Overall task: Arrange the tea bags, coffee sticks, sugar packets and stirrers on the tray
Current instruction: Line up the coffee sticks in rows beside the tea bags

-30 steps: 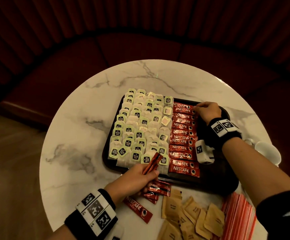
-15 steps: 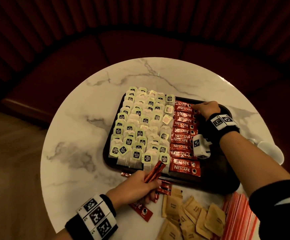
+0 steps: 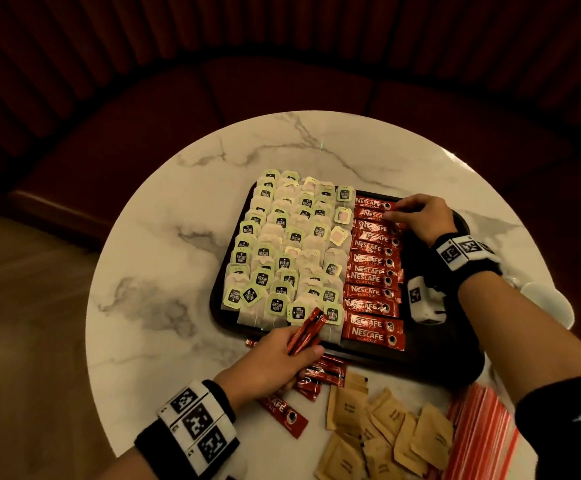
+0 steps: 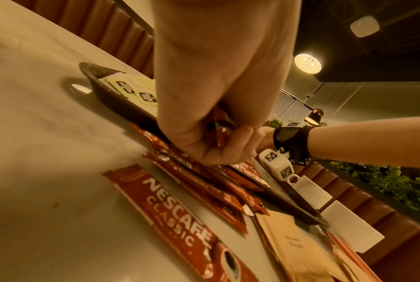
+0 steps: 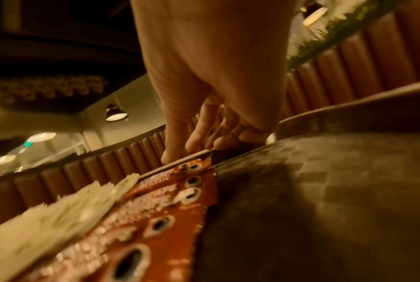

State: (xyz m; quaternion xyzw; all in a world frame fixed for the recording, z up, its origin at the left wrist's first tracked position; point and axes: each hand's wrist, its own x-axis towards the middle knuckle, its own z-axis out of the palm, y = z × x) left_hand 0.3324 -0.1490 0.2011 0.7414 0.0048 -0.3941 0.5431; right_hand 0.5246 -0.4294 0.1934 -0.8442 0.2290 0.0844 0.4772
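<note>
Head view, left hand fingers gripping coffee sticks angled up-right, right hand fingers pressing tray's crosswise sticks.

Tea bags left (coffee sticks right)

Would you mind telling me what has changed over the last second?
Little moved: the left hand still grips its few red coffee sticks at the black tray's near edge, and the right hand stays on the far sticks of the coffee row.
</note>
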